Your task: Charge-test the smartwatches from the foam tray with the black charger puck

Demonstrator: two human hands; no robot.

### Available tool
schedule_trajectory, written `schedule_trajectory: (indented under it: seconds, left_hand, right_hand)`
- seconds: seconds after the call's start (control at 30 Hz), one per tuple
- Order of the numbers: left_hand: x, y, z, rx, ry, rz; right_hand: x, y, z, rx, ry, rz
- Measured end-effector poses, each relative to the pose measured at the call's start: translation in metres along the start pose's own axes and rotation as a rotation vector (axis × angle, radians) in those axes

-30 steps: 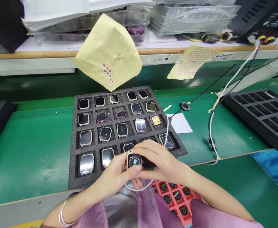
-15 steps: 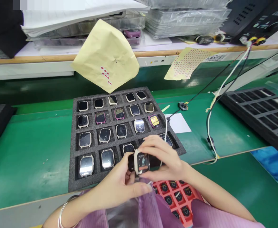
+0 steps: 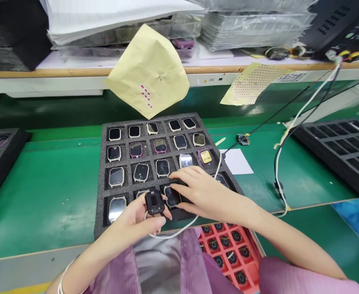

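My left hand (image 3: 145, 216) holds a small black square charging dock (image 3: 154, 202), its flat face turned up, in front of the grey foam tray (image 3: 98, 216). A thin white cable (image 3: 179, 232) loops from beneath the dock up toward the right. My right hand (image 3: 197, 190) reaches over the tray's front row. Its fingers curl around the edges of a light-framed smartwatch (image 3: 172, 196) with a dark screen, at a compartment there. Other smartwatches sit face up in the compartments. One purple smartwatch (image 3: 205, 157) shows a lit yellow screen reading 17:44.
A red tray (image 3: 253, 249) of round black parts lies by my lap. Dark foam trays stand at the far left (image 3: 10, 139) and right (image 3: 329, 143). Cables (image 3: 277, 163) hang at the right. A yellow sheet (image 3: 148, 73) hangs from the shelf above the tray.
The light-framed smartwatch has gone from in front of my left hand to the tray's front row with my right hand. The dock stays in my left hand, now seen bare. The view has shifted slightly.
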State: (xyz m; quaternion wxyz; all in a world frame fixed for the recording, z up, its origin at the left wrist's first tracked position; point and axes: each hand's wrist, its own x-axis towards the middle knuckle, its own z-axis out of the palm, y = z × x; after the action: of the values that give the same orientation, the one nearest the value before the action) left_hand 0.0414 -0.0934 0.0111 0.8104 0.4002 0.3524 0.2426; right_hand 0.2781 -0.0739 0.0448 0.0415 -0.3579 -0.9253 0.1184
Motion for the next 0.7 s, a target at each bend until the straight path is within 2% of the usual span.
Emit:
schedule_trajectory:
  seconds: [0.1,0.23,0.3,0.4,0.5,0.57,0.7]
  left_hand:
    - [-0.002,0.001,-0.004,0.014,0.029,0.015]
    - [-0.002,0.001,-0.012,-0.018,0.072,0.038]
    - [0.0,-0.001,-0.013,-0.081,0.06,0.044]
    - [0.004,-0.005,-0.013,-0.176,0.011,0.061]
    - [0.005,-0.008,-0.012,-0.24,-0.062,0.062]
    - [0.005,-0.006,-0.012,-0.231,-0.084,0.062]
    - [0.003,-0.003,-0.014,-0.121,-0.027,0.046]
  right_hand:
    - [0.02,0.001,0.003,-0.026,-0.063,-0.063]
    - [0.023,0.007,0.004,0.036,-0.03,-0.072]
    - [0.017,0.009,0.002,0.123,0.038,-0.037]
    - [0.011,0.006,-0.003,0.283,0.217,-0.005]
    - [0.017,-0.006,-0.003,0.343,0.346,-0.061]
    - [0.026,-0.015,0.001,0.291,0.356,-0.108]
    - [0.041,-0.028,0.009,0.188,0.279,-0.155]
